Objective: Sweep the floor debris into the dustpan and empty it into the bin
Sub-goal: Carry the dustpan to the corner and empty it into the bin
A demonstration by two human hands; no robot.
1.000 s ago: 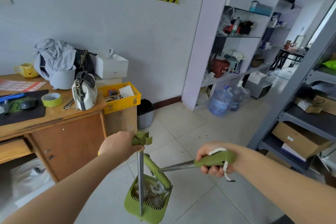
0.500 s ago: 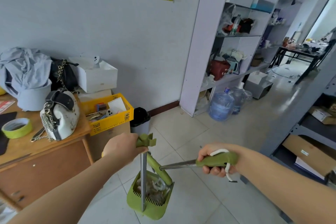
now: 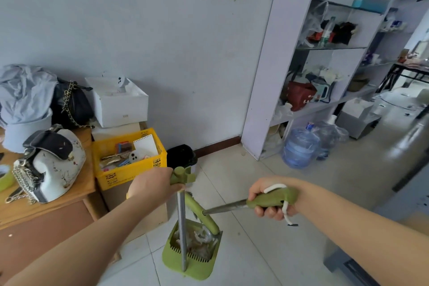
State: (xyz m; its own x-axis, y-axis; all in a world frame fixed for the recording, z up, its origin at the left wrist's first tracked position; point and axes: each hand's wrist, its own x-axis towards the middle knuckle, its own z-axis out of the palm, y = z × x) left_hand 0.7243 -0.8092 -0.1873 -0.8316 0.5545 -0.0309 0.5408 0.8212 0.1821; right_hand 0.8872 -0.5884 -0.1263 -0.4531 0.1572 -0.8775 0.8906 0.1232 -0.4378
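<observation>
My left grip [image 3: 151,187] curled round dustpan [image 3: 192,264] pole top, pan upright so debris [image 3: 199,237] can't spill. My right grip [image 3: 267,203] clenched on broom [image 3: 222,208], head tucked in pan. Bin [image 3: 180,154] at 12 o'clock, near.

Yellow crate [image 3: 130,172], white box [image 3: 120,109] — water jug [image 3: 299,148]
</observation>
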